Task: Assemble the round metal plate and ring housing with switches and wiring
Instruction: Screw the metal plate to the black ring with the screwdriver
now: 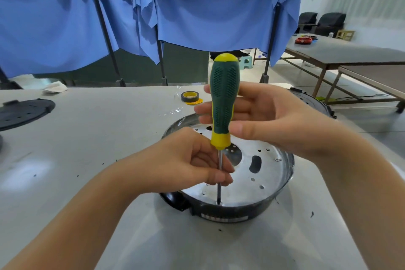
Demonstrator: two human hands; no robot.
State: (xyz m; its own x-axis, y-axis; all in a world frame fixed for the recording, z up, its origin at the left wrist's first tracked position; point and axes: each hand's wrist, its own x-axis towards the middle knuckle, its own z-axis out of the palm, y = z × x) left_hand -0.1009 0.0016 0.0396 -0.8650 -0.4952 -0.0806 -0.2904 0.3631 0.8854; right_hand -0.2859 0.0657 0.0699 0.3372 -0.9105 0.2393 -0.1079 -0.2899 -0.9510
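Both bare forearms reach in from the lower corners and meet near the middle of the view. The left hand (192, 160) sits lower, wrist bent slightly, its thumb and curled fingers pinching the thin metal shaft of the screwdriver (223, 103) just below the yellow collar. The right hand (263, 116) is higher, palm turned toward the left, with the fingers nearly straight behind the handle and their tips showing past its far side. Its thumb lies across the front of the lower handle, so the handle stands upright between thumb and fingers. The right wrist angles up from the forearm
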